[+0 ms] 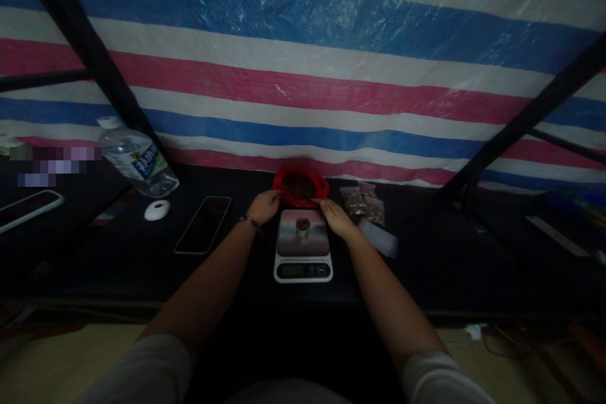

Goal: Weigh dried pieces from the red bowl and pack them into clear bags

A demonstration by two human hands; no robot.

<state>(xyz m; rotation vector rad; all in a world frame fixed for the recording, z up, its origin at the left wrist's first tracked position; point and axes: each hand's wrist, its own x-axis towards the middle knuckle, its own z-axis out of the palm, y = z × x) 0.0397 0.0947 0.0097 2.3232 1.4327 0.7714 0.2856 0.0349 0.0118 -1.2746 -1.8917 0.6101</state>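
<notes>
A red plastic bag (pixel 323 188) stands open behind the scale, with dark brown loose bits inside. My left hand (pixel 265 206) pinches its left edge, and my right hand (pixel 337 218) has its fingers closed on the front right edge. Between my forearms lies a white kitchen scale (pixel 279 270) with a shiny platform. On that platform sits a small metal cup (pixel 302 233) filled with brown material. Right of my right hand are several small filled zip bags (pixel 353 200), and nearer to me some flat clear bags (pixel 382 240).
A dark phone (pixel 203 225) and a white computer mouse (pixel 157 210) lie to the left. Behind them a clear water bottle (pixel 139 161) leans over. Black metal bars (pixel 89 50) rise at both sides, and a striped plastic sheet (pixel 303 85) hangs behind the black table (pixel 142 265).
</notes>
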